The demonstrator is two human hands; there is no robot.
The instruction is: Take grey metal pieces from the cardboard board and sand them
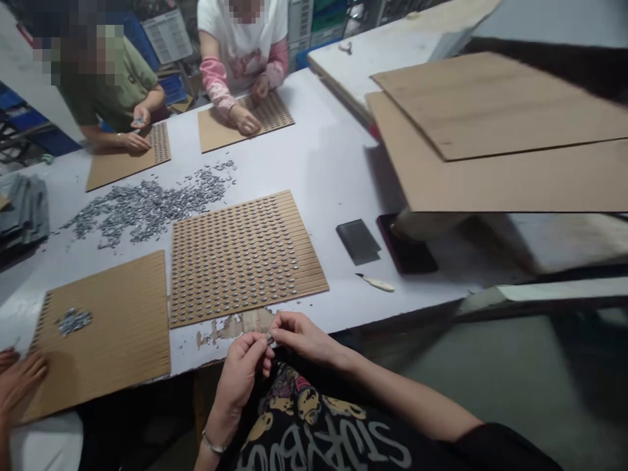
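Observation:
My left hand (244, 373) and my right hand (299, 335) meet just below the table's front edge, fingertips pinched together on a small metal piece (269, 337). Right above them lies a corrugated cardboard sheet (314, 278) with rows of small metal pieces set into its grooves across nearly the whole surface. A large loose pile of the same metal pieces (147, 206) spreads on the white table (324, 157) beyond that sheet to the left.
Another cardboard sheet (122, 327) with a small heap of pieces lies at left, another person's hand (19, 383) on its corner. Two people work at cardboard sheets across the table. A dark pad (358, 241), a phone (407, 252), a small knife (377, 282) and stacked cardboard (490, 131) are at right.

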